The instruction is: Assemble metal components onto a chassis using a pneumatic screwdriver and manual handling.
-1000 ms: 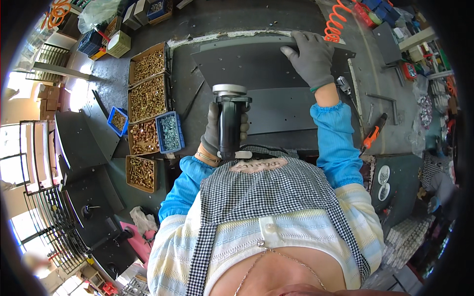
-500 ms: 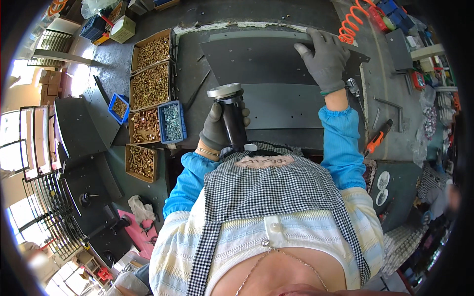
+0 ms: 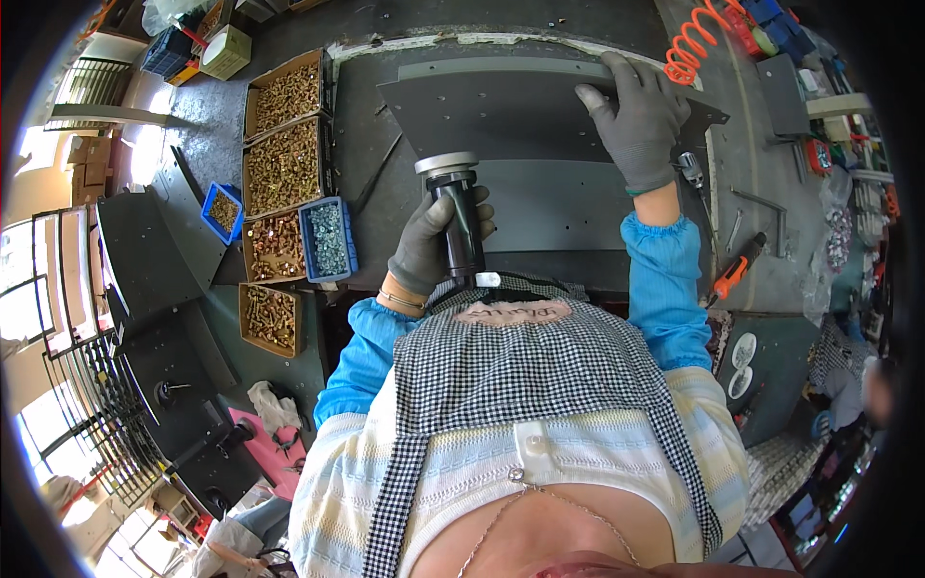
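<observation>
My left hand (image 3: pixel 421 243), in a grey glove, is wrapped round a black cylindrical leg (image 3: pixel 464 226) with a pale grey round disc on its far end. It holds this leg nearly upright in the picture, close to my apron. My right hand (image 3: pixel 644 125), also gloved, lies on the right part of a dark metal panel (image 3: pixel 491 111), thumb spread apart and fingers reaching to its far edge. Small holes show in that panel. A second, lighter grey panel surface (image 3: pixel 549 207) lies on the near side, between my hands.
Cardboard boxes of brassy fasteners (image 3: pixel 284 169) and a blue bin of silvery fasteners (image 3: pixel 329 241) stand at left. To the right lie a ratchet-like tool (image 3: pixel 690 170), an orange-and-black tool (image 3: pixel 737 272) and a hex key (image 3: pixel 766 202). An orange coiled hose (image 3: pixel 689 48) hangs at far right.
The leg in my left hand has turned more upright, its disc shifting slightly right and away from me. My right hand stays on the panel. The view has shifted a little.
</observation>
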A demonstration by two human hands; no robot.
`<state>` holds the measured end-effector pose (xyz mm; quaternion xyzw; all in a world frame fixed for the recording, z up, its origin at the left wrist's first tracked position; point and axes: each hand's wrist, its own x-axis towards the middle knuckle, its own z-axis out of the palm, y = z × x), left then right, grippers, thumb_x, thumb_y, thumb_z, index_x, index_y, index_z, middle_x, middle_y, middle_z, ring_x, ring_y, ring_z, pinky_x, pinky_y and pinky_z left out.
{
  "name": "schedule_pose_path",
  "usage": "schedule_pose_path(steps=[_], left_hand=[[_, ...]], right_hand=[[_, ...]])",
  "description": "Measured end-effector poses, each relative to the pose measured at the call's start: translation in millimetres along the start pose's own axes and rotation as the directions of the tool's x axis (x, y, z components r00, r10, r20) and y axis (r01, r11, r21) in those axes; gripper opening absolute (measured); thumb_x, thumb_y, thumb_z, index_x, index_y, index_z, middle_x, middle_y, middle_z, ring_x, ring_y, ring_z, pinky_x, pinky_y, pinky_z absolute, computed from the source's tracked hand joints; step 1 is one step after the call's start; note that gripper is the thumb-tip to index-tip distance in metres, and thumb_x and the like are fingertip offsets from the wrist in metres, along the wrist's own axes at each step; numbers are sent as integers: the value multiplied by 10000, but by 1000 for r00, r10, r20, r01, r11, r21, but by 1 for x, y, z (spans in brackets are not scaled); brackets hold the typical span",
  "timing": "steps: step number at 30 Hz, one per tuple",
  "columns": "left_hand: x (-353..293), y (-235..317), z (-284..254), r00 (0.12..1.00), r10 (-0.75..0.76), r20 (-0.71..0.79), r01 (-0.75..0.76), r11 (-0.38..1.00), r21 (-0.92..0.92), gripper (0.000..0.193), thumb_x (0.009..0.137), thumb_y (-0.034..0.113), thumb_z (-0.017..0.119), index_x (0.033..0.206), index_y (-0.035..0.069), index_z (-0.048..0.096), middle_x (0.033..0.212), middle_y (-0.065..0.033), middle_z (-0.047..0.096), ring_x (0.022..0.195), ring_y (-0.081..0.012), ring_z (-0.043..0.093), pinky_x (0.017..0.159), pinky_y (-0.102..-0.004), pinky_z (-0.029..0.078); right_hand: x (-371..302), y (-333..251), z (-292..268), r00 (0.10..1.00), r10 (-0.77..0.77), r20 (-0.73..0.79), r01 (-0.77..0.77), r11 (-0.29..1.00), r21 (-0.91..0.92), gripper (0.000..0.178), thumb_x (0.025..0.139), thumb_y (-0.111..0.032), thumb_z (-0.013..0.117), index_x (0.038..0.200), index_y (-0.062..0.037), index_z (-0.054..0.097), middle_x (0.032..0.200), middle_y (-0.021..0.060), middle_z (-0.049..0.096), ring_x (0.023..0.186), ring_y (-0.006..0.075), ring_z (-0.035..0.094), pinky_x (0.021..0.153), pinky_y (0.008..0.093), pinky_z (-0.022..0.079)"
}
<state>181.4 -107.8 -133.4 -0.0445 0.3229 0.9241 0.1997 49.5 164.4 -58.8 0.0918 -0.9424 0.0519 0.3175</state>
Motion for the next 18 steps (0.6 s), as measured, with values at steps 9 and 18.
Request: schedule_pose_path(steps=[9,18], left_hand=[[2,4,-6,991,-129,22,130,990,-60,679,854,436,739,1266,-51,508,1071,-147,620,956,-231,648,912,-381,551],[20,19,6,992,-124,32,127,986,-104,760,833,484,747,1296,-68,503,1048,-145,638,958,-252,654,927,-364,542]], right_hand=[[2,1,0,1000,9,15,-10,1000,11,496,787,-505,736,1168,-197,658,1117,22,667,1082,246,594,939,509,372],[19,0,-10,984,-41,173,43,999,-9,482,781,-475,755,1161,-194,662,1151,48,671,1104,268,596,1041,546,294]])
